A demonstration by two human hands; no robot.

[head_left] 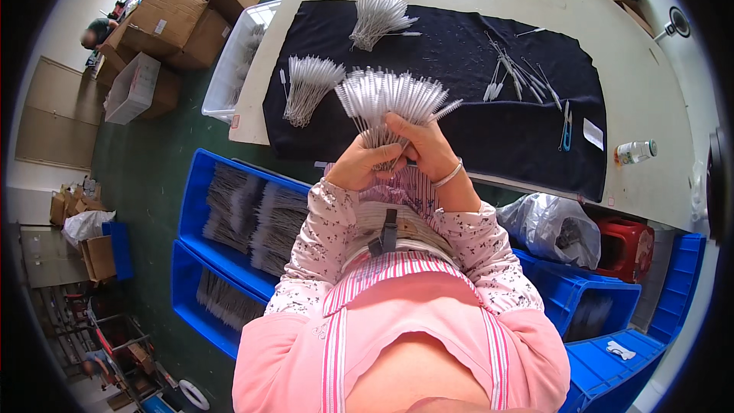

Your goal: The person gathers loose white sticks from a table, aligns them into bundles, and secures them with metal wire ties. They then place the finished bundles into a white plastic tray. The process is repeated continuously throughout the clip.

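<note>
Between my two hands is a thick bundle of small white-bristled wire brushes (390, 99), bristles fanned out away from me and wire stems gathered low. My left hand (361, 164) is closed round the stems from the left. On the other side, my right hand (424, 149) grips the same bundle, its thumb laid across the front at the base of the bristles. Left of the bundle lies a second brush bunch (312, 84) on the dark cloth (451, 53), and a third bunch (378, 19) sits farther back. Loose brushes (520, 76) are scattered on the cloth's right side.
Blue-handled scissors (566, 134), a white paper slip (593, 134) and a glass jar (636, 152) are at the right of the table (650, 84). Blue crates (191, 203) with more brushes stand at left. A clear plastic bag (543, 222) and red stool (623, 248) are at right.
</note>
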